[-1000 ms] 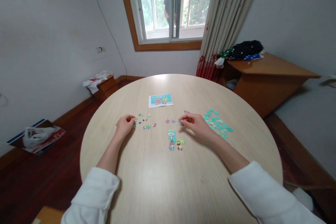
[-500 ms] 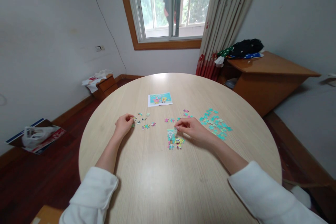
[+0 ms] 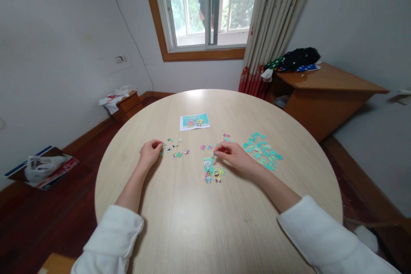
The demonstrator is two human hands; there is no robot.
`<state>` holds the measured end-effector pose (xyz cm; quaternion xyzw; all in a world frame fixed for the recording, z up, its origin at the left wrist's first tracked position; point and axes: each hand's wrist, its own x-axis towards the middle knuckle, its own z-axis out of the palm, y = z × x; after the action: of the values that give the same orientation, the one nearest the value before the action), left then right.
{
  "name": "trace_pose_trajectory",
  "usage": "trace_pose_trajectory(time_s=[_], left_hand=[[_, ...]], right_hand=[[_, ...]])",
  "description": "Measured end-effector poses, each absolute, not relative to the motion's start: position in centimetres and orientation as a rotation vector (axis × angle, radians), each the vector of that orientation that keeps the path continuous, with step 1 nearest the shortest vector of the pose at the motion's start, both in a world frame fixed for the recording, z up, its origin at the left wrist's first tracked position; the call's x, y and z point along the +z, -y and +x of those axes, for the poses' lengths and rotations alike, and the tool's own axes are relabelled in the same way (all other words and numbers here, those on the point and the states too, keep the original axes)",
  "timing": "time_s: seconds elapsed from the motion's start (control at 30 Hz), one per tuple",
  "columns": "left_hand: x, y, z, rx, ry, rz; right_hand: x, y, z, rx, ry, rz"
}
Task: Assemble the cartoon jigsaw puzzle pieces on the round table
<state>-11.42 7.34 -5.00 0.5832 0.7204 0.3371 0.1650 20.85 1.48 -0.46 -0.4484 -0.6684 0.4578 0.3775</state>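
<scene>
My right hand (image 3: 233,156) pinches a small jigsaw puzzle piece (image 3: 214,154) just above the joined puzzle section (image 3: 208,166). That section shows a pale cartoon figure and a yellow square one. On the left, my left hand (image 3: 150,151) rests on the table with thumb and fingers pressed together; whatever lies between them is hidden. Right beside its fingertips are several loose puzzle pieces (image 3: 177,154). A few pink and teal pieces (image 3: 203,147) lie beyond the joined section, partly covered by my right hand.
A printed reference picture (image 3: 195,122) lies farther back on the round wooden table (image 3: 180,222). To the right spreads a pile of teal pieces (image 3: 261,150). Behind the table are a window, a curtain (image 3: 272,21) and a wooden desk (image 3: 334,79) with clothes on it.
The view has shifted slightly. My right hand and its piece stay over the joined section's top edge, with only a small movement of the fingers. My left hand has barely moved.
</scene>
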Motion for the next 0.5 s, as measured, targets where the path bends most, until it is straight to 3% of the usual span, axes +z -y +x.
trace_pose_trajectory(time_s=[0.5], left_hand=[[-5.1, -7.3, -11.4, 0.965, -2.078, 1.686]], right_hand=[[-0.1, -0.5, 20.7, 1.395, 1.826, -1.093]])
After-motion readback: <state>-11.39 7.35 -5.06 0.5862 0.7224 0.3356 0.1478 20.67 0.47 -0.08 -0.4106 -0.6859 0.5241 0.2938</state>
